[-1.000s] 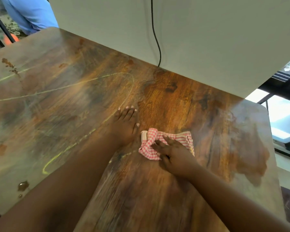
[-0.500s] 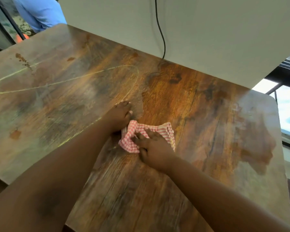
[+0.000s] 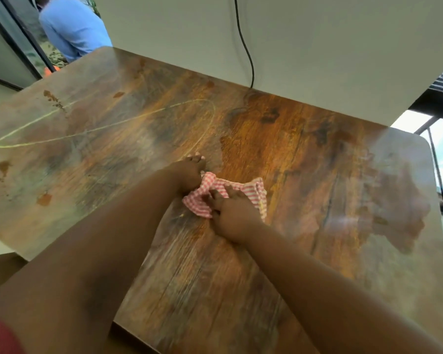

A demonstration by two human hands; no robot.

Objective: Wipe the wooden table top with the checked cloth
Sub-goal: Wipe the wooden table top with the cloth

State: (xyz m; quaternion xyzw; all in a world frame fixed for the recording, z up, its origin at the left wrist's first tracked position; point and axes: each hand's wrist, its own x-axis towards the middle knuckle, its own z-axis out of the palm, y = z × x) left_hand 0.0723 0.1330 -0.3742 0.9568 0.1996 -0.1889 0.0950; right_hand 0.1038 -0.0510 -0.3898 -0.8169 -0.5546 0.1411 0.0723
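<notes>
Surface (image 3: 304, 154): a wooden top with strong grain, its far edge against a pale wall; a glossy sheen lies over the left part and the right edge.
Checked cloth (image 3: 210, 186): red and white, bunched up, lying on the surface near its middle — somewhat closer to the near edge than to the wall.
Right hand (image 3: 234, 213): on top of the cloth, fingers (image 3: 221, 196) bent and pressed into the folds, grasping the fabric.
Left hand (image 3: 188, 172): at the cloth's left end, touching it; fingers curled over that end — whether they truly clasp the fabric I cannot tell.
Marks: a thin yellowish looping line (image 3: 100, 129) across the left half of the surface, with small brown spots (image 3: 53, 98) toward the far left corner.
Cable (image 3: 244, 42): black, hanging down the wall to the far edge.
Beyond the far left corner: a person in a blue shirt (image 3: 74, 28), back turned.
</notes>
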